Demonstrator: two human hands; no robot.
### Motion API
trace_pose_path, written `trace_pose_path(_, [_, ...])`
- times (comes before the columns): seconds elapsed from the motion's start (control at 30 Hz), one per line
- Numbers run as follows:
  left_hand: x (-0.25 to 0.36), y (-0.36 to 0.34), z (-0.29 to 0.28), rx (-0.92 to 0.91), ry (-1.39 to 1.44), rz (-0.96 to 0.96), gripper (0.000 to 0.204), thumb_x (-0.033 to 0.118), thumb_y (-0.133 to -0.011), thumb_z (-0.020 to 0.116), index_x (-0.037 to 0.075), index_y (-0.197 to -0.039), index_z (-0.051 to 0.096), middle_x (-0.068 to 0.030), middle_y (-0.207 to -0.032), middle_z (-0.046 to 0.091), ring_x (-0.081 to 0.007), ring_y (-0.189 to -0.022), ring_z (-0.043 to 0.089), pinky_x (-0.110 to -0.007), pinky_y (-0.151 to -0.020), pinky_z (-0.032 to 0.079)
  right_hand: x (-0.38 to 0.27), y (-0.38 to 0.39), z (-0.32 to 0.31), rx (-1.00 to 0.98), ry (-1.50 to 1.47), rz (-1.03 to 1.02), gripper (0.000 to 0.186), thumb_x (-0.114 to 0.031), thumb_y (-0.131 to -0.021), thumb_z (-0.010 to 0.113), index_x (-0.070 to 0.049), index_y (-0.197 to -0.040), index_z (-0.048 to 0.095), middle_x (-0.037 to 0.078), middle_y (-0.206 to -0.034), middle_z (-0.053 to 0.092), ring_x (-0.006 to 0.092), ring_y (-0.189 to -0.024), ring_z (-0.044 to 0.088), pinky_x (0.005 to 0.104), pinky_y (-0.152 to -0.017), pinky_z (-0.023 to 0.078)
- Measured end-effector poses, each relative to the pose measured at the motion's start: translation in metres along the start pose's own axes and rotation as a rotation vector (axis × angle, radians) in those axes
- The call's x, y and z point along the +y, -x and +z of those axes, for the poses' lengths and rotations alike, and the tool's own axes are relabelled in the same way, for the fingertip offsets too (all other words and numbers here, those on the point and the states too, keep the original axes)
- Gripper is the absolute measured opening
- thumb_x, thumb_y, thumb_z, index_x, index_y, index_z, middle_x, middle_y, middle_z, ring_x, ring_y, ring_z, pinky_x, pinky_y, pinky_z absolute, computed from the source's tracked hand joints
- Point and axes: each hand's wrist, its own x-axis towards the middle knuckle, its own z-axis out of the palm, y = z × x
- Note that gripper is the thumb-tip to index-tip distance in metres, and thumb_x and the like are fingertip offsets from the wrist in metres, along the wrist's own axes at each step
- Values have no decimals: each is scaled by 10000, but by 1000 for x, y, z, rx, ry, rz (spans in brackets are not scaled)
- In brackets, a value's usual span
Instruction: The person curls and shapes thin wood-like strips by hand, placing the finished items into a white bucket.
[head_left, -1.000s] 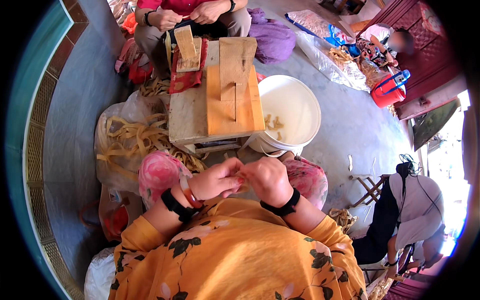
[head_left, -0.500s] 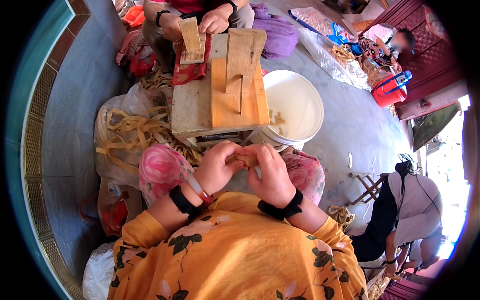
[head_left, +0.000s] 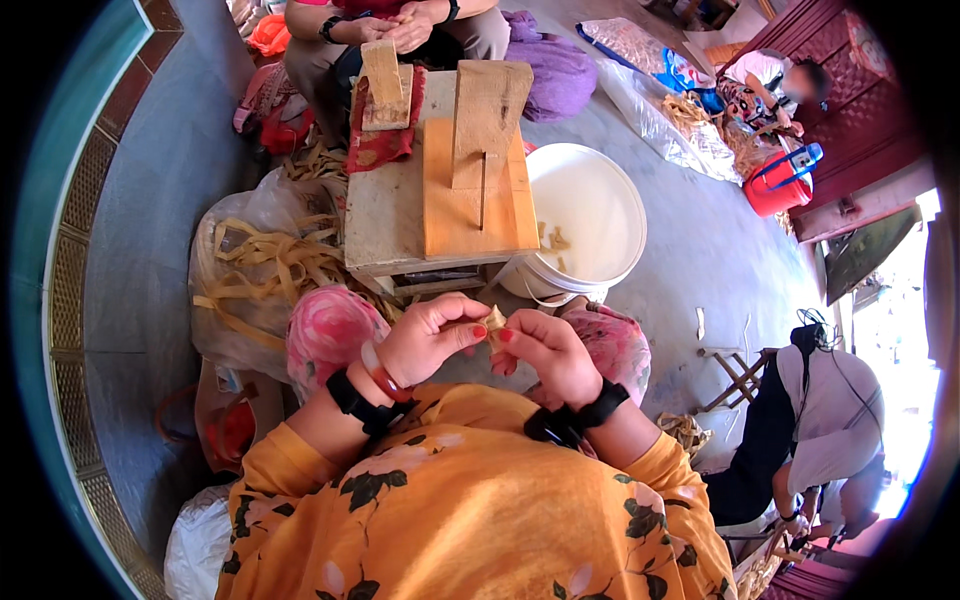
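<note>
Nearest, a mustard floral top (head_left: pixel 480 490). Just beyond, a left hand (head_left: pixel 428 338), narrowed to a pinch of thumb and fingertips at one side of a small folded tan piece (head_left: pixel 495 319); opposite, a right hand (head_left: pixel 550 350), similarly closed on the piece, between both sets of fingertips. Farther out, a white bucket (head_left: pixel 622 262) beside a low table (head_left: pixel 385 225) with a slotted wooden block (head_left: pixel 508 215). Beyond, a co-worker's hands (head_left: pixel 402 30), close together.

Loc: sm. wkshp | wooden blk (head_left: pixel 490 110) on low tbl (head_left: pixel 385 220) | strip bag (head_left: pixel 228 335) | co-wkrs (head_left: pixel 835 410)
</note>
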Motion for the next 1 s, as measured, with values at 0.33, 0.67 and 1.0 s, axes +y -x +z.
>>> trace_pose_path(0.33, [24, 10, -27, 35, 226, -90, 143, 140, -977, 521, 69, -1070, 603, 99, -730, 476, 9, -594, 347, -156, -529, 294, -24, 8, -1, -91, 461, -215, 224, -159, -950, 558, -11, -783, 559, 92, -676, 555, 217, -621, 557, 322, -583, 446])
trace_pose_path(0.67, [26, -3, -15, -36, 185, -128, 184, 126, -977, 515, 69, -1150, 542, 89, -757, 466, 7, -642, 380, -155, -555, 315, -31, -19, 6, -120, 855, -627, 181, 9, -751, 661, -38, -859, 523, 126, -726, 585, 335, -674, 590, 390, -584, 483])
trace_pose_path(1.0, [23, -46, -31, 120, -129, -38, 79, 134, -984, 496, 56, -982, 483, 38, -777, 510, -36, -664, 487, -180, -565, 395, -45, -60, -22, 151, 884, -582, 165, 52, -746, 634, -39, -865, 564, 112, -761, 606, 288, -686, 612, 343, -615, 496])
